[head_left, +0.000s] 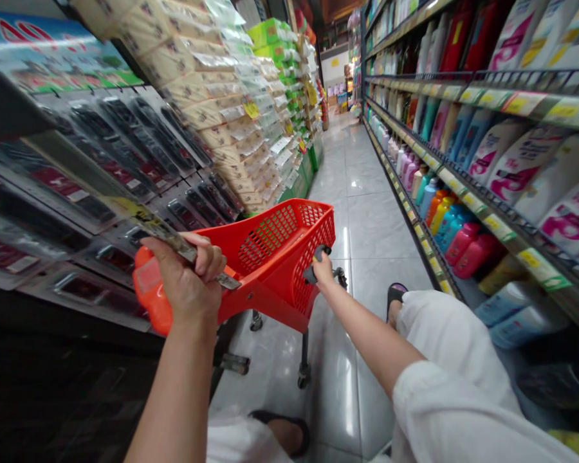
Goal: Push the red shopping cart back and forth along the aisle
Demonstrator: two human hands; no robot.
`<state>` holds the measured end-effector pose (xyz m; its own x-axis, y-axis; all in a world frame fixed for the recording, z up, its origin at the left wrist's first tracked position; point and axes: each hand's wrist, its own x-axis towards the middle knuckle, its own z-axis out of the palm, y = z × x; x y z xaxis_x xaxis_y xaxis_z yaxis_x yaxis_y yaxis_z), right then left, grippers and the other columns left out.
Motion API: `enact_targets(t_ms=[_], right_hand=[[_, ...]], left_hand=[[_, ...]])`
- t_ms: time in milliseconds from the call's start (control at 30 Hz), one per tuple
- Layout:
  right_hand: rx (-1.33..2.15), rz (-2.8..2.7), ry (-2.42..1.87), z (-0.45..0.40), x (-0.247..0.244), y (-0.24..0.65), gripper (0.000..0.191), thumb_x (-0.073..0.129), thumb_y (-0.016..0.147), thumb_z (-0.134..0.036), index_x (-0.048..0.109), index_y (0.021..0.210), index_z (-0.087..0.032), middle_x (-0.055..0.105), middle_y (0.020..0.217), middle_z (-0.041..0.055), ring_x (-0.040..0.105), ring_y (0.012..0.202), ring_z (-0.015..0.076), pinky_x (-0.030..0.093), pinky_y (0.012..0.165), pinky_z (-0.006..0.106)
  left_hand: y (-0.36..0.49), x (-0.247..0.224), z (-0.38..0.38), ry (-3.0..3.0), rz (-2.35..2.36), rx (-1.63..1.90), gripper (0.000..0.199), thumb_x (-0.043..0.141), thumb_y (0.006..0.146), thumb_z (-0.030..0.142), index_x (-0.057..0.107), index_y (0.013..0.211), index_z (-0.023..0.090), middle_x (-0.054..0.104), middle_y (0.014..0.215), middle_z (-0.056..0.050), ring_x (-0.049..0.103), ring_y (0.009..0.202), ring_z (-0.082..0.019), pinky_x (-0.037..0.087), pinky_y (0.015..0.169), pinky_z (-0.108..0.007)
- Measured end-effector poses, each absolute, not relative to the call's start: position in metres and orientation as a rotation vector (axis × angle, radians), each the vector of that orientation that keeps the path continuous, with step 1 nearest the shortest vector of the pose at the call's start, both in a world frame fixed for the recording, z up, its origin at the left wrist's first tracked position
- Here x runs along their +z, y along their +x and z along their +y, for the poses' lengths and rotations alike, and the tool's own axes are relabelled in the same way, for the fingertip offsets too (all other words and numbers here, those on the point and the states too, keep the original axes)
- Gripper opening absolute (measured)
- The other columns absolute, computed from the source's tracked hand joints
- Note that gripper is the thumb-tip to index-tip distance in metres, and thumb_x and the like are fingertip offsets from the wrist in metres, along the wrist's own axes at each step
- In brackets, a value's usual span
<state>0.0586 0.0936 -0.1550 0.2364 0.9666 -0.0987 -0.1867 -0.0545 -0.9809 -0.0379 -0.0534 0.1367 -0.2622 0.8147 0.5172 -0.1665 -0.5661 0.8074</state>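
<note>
My left hand (pixel 190 273) is wrapped round a long, flat grey strip (pixel 139 215) with a yellow label. The strip slants from the shelving at upper left, and its end lies over the near side of a red plastic shopping cart (pixel 270 299). Close to the cart's right side, my right hand (pixel 323 269) is closed on a small dark grey object (pixel 311 275) with a rounded black part. Its kind I cannot make out. The cart has perforated walls and stands on legs with casters (pixel 303 375).
Packaged goods hang on the left display (pixel 125 141). Stacked beige packs (pixel 212 96) and green packs (pixel 275 38) stand beyond it. Bottles (pixel 516 154) fill the right shelves (pixel 506 96). A tiled aisle (pixel 352 161) runs ahead. My sandalled foot (pixel 289 431) is beside the cart.
</note>
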Motion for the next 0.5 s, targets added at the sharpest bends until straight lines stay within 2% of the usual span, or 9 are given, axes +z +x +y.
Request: enact_targets(t_ms=[133, 267, 367, 500], right_hand=[[0.908, -1.087, -1.425, 0.101, -0.145, 0.057, 0.078, 0.049, 0.067, -0.011, 0.041, 0.144, -0.017, 0.051, 0.122, 0.0124, 0.053, 0.112, 0.0249, 0.041, 0.101, 0.037], [0.853, -1.319, -1.447, 0.024, -0.185, 0.027, 0.078, 0.045, 0.069, -0.004, 0.039, 0.146, -0.015, 0.043, 0.132, 0.0166, 0.047, 0.124, 0.0266, 0.037, 0.107, 0.040], [0.925, -1.362, -1.460, -0.033, -0.223, 0.010, 0.078, 0.046, 0.068, -0.003, 0.043, 0.145, -0.018, 0.048, 0.128, 0.0144, 0.052, 0.118, 0.0247, 0.041, 0.103, 0.038], [1.008, -1.272, -1.486, -0.045, -0.246, 0.011, 0.075, 0.046, 0.061, -0.003, 0.055, 0.134, -0.014, 0.057, 0.091, 0.0049, 0.061, 0.083, 0.0192, 0.050, 0.083, 0.032]], left_hand=[[-0.039, 0.137, -0.053, 1.295, 0.832, 1.888, 0.060, 0.033, 0.095, 0.059, 0.058, 0.059, 0.017, 0.022, 0.039, 0.006, 0.016, 0.033, -0.004, 0.008, 0.037, -0.022], [-0.038, 0.137, -0.049, 1.299, 0.807, 1.868, 0.060, 0.033, 0.095, 0.059, 0.057, 0.058, 0.017, 0.021, 0.039, 0.006, 0.015, 0.033, -0.004, 0.007, 0.037, -0.022], [-0.036, 0.138, -0.049, 1.277, 0.850, 1.888, 0.059, 0.035, 0.095, 0.058, 0.055, 0.056, 0.018, 0.022, 0.039, 0.006, 0.016, 0.033, -0.004, 0.007, 0.037, -0.022], [-0.036, 0.139, -0.056, 1.279, 0.902, 1.917, 0.060, 0.035, 0.095, 0.058, 0.057, 0.057, 0.018, 0.022, 0.039, 0.006, 0.017, 0.032, -0.004, 0.008, 0.038, -0.024]])
